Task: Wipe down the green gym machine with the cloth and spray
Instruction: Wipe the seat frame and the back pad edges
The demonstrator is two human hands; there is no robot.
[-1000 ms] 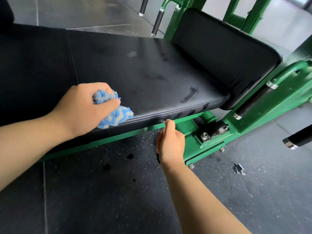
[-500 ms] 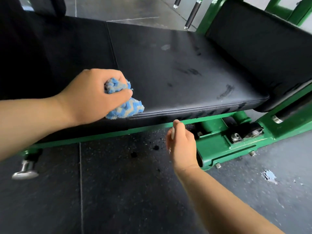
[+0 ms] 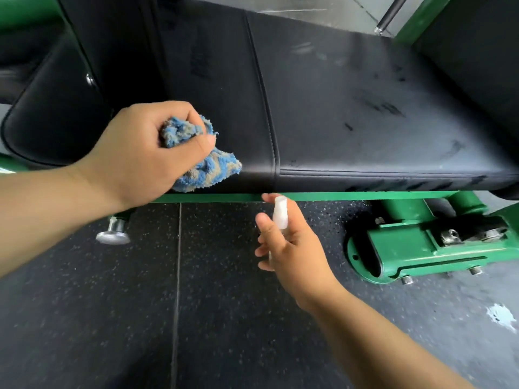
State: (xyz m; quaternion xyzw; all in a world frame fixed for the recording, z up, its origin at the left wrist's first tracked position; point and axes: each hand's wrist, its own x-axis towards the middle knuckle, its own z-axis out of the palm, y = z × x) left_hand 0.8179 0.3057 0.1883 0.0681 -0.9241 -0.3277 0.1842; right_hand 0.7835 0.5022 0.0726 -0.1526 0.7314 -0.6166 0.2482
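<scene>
My left hand grips a bunched blue and grey cloth and holds it against the front edge of the black padded seat of the green gym machine. My right hand holds a small clear spray bottle just below the green frame rail, with its nozzle pointing up at the rail and my fingers wrapped round the body. Dark smears mark the seat's right half.
A black side pad sits at the left. A chrome foot stands on the speckled black rubber floor. The green base bracket with bolts lies at the right. A pale patch marks the floor at far right.
The view has shifted left along the seat and drawn closer. My left hand slid left with the cloth along the seat's edge. My right hand dropped slightly, and the spray bottle now shows.
</scene>
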